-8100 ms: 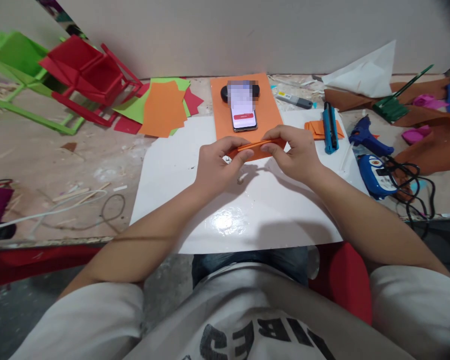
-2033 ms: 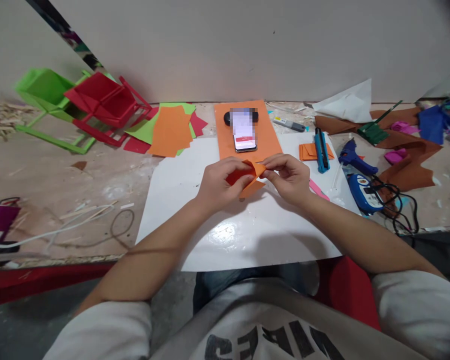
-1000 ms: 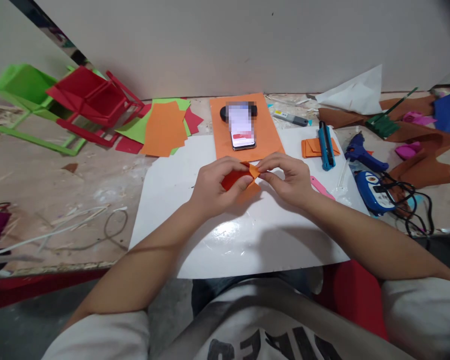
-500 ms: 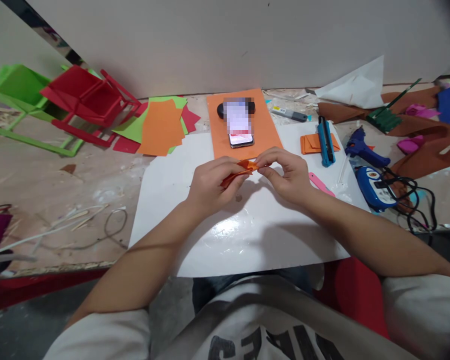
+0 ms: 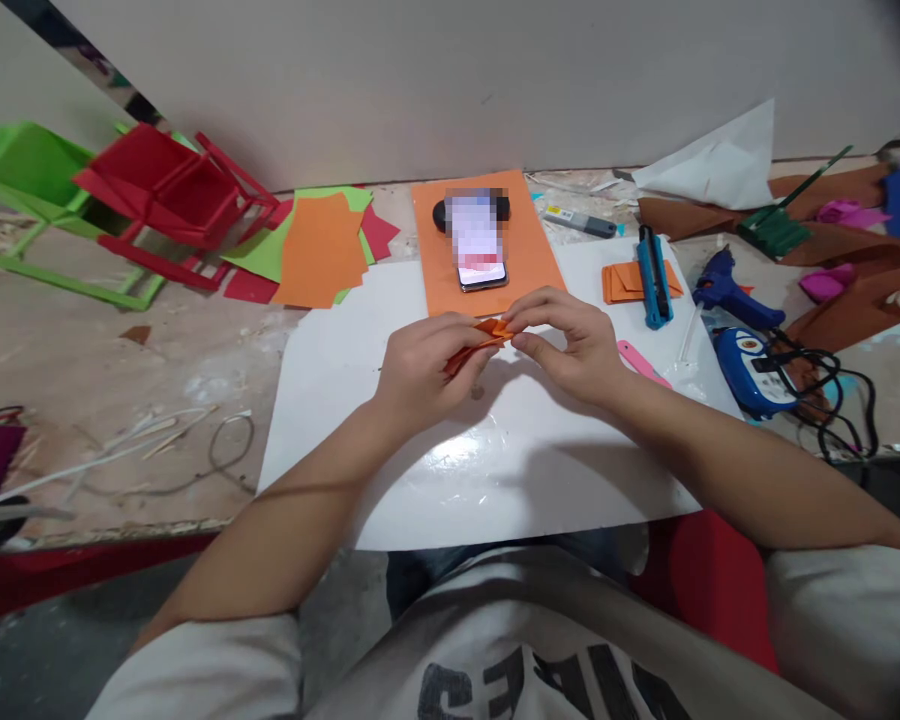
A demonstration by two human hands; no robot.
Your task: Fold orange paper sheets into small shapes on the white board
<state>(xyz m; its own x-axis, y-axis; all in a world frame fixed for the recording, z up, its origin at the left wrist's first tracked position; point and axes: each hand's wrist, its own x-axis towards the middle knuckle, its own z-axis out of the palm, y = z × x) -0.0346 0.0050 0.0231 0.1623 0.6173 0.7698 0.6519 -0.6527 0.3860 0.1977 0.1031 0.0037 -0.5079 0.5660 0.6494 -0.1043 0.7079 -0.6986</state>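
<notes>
A small folded piece of orange paper (image 5: 471,352) is held above the white board (image 5: 420,500). My left hand (image 5: 427,368) is closed around its left part, thumb at the front and fingers behind. At its right end, my right hand (image 5: 566,340) pinches the paper between thumb and fingertips. Part of the paper is hidden inside my left hand. Just beyond both hands, a lit phone (image 5: 482,272) lies on an orange sheet (image 5: 532,250).
A blue cutter (image 5: 653,280) rests on folded orange papers (image 5: 619,284). Farther right are a blue glue gun (image 5: 735,290) and a corded blue device (image 5: 754,372). Orange paper sheets (image 5: 319,250) and red (image 5: 169,185) and green (image 5: 34,175) chair models stand at the left.
The right fingertips have shifted slightly on the end of the orange paper. Both hands stay in nearly the same place, and the view has moved a little.
</notes>
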